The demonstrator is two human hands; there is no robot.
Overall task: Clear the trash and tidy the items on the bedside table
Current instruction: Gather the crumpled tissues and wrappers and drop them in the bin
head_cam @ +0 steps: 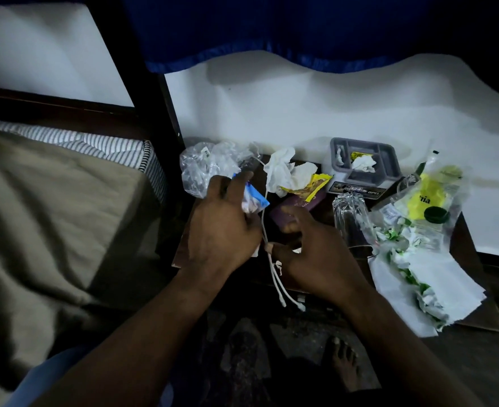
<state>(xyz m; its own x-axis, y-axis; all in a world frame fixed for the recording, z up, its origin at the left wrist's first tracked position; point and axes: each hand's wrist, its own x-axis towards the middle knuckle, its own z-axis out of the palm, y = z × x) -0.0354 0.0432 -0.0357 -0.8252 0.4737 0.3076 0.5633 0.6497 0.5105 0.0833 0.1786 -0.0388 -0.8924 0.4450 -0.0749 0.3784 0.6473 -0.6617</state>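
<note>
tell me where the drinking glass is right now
In the head view, the clear glass sits just right of the right hand, in front of the grey tray and left of the yellow-labelled bag.

Dim scene, light pooled on the white wall (301,113), dark corners, wide-angle bending at edges, slightly soft detail

Dark bedside table (485,318): crumpled tissue (283,171), grey tray (362,160), upturned glass (352,221), papers (412,277), plastic bag (204,165)
</note>
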